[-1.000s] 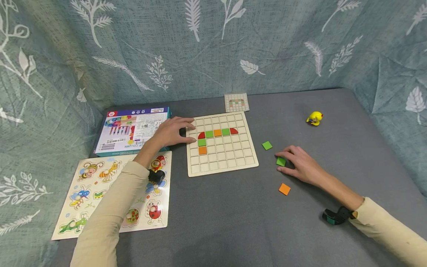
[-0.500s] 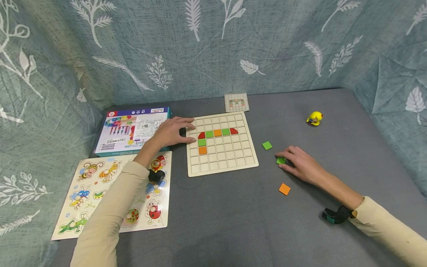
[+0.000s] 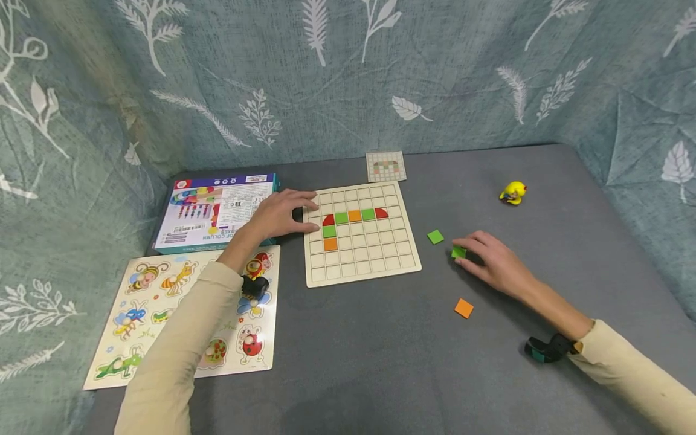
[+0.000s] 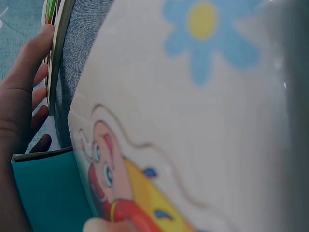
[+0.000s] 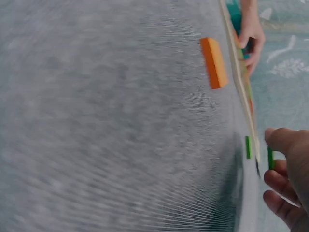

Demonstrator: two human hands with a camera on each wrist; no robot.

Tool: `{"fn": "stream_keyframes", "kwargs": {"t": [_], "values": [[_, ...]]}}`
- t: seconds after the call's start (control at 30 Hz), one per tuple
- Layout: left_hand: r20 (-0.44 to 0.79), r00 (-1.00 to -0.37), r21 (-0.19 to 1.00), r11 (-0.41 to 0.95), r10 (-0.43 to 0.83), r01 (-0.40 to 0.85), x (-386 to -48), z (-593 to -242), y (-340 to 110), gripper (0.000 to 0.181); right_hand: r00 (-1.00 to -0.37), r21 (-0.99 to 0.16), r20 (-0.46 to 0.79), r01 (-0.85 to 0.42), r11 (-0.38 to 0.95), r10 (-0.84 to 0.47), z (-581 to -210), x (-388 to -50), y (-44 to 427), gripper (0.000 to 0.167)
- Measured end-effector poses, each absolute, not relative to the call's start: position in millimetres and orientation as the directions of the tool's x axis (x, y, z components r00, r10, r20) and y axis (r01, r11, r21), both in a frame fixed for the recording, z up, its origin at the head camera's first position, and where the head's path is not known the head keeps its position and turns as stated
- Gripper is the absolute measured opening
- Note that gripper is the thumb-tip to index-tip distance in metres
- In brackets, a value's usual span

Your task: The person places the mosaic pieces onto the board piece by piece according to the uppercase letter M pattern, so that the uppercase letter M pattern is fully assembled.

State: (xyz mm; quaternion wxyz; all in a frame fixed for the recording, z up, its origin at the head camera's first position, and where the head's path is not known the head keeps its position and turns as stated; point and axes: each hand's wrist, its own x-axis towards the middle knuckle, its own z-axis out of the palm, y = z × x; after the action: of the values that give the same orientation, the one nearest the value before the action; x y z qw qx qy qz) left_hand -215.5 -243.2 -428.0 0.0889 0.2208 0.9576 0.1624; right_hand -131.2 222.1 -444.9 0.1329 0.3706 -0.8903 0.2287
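A green square tile point(image 3: 458, 252) is pinched between the thumb and fingers of my right hand point(image 3: 497, 263); in the right wrist view this tile point(image 5: 270, 158) shows edge-on, raised off the cloth. My left hand point(image 3: 284, 213) rests at the left edge of the wooden grid board point(image 3: 370, 260), thumb and fingers touching its rim. Set into the board are red quarter-round pieces point(image 3: 382, 213), green squares point(image 3: 341, 219) and orange squares point(image 3: 330, 244). Between the board and my right hand lies another green tile point(image 3: 435, 237). An orange tile point(image 3: 464, 308) lies nearer to me.
A small pattern card point(image 3: 386, 167) lies behind the board. To the left are a printed box point(image 3: 214, 211) and an insect puzzle board point(image 3: 217, 326), partly under my left forearm. A yellow toy duck point(image 3: 513, 193) sits at the back right. A patterned curtain point(image 3: 348, 84) hangs behind the table.
My right hand has lifted the green tile from the table and moved it slightly away from me. My left hand and the board have stayed in place.
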Motion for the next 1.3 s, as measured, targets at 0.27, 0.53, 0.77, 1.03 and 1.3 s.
{"fn": "stream_keyframes", "kwargs": {"t": [0.27,0.53,0.77,1.03,1.3], "values": [[-0.094,-0.884,0.344,0.848,0.458,0.402,-217,-429,-244,0.055,-0.634,-0.304,0.527,-0.763,0.571,-0.566,-433,-142,224,0.044],[-0.094,-0.883,0.345,0.847,0.460,0.405,-218,-428,-243,0.055,-0.614,-0.304,0.559,-0.777,0.552,-0.557,-420,-150,220,0.043],[-0.096,-0.884,0.342,0.849,0.458,0.403,-217,-427,-243,0.055,-0.615,-0.330,0.567,-0.779,0.533,-0.548,-416,-156,207,0.042],[-0.112,-0.882,0.345,0.850,0.459,0.398,-217,-427,-243,0.055,-0.589,-0.359,0.568,-0.806,0.471,-0.575,-424,-165,181,0.038],[-0.106,-0.885,0.339,0.853,0.454,0.397,-217,-429,-243,0.056,-0.561,-0.329,0.552,-0.826,0.457,-0.617,-427,-172,155,0.031]]}}
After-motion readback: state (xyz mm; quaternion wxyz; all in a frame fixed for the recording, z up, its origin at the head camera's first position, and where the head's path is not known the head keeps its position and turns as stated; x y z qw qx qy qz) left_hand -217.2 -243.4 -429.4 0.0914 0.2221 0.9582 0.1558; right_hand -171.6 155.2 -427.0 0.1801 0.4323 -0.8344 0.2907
